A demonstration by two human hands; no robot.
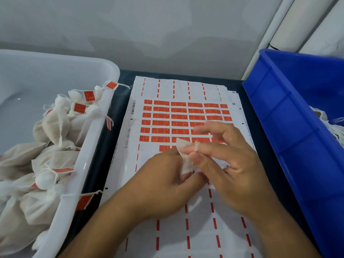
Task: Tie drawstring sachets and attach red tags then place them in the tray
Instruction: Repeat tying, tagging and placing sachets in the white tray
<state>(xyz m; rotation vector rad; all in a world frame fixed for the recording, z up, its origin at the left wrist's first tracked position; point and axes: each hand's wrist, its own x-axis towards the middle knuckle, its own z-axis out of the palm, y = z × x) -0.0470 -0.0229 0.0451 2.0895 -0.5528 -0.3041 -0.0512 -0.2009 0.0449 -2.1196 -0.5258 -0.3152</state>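
Many tagged sachets already fill the white tray; both the left hand and right hand pinch one untagged sachet between their fingertips, red tags just beyond

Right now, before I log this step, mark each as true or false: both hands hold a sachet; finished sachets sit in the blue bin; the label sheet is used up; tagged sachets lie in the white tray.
1. Both the left hand and right hand hold one sachet: true.
2. Finished sachets sit in the blue bin: false; its contents look untagged.
3. The label sheet is used up: false; rows of red tags remain.
4. Tagged sachets lie in the white tray: true.
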